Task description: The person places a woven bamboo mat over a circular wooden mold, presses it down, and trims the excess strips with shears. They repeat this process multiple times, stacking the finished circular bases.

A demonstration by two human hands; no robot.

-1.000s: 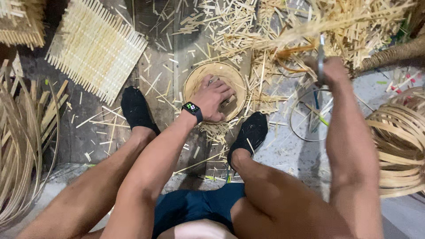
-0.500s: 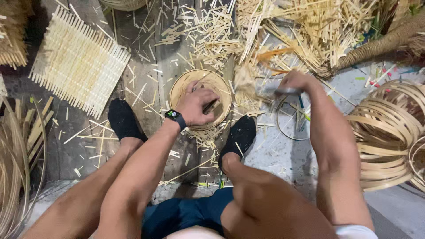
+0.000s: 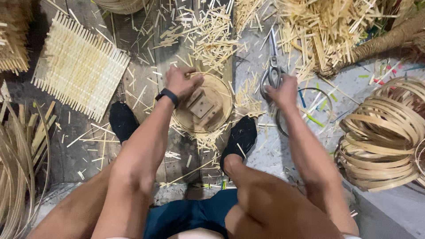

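Observation:
A small round woven bamboo basket [image 3: 220, 95] lies on the floor between my two black-shoed feet. My left hand [image 3: 180, 82], with a black watch on its wrist, grips the basket's far left rim. A wooden block [image 3: 203, 106] sits inside the basket. To the right, my right hand [image 3: 281, 90] is closed around the handles of large metal scissors [image 3: 272, 62], whose blades point away from me over the floor. The scissors are about a hand's width from the basket's right edge.
A flat woven bamboo mat [image 3: 77, 66] lies at the left. Stacked bamboo hoops [image 3: 383, 132] stand at the right, and a thin ring [image 3: 305, 110] lies by my right hand. Cut bamboo slivers [image 3: 208, 35] litter the floor; long strips [image 3: 13, 168] pile at far left.
My right hand has come down and back toward me with the scissors. My left hand has shifted from inside the basket to its far left rim, uncovering the wooden block.

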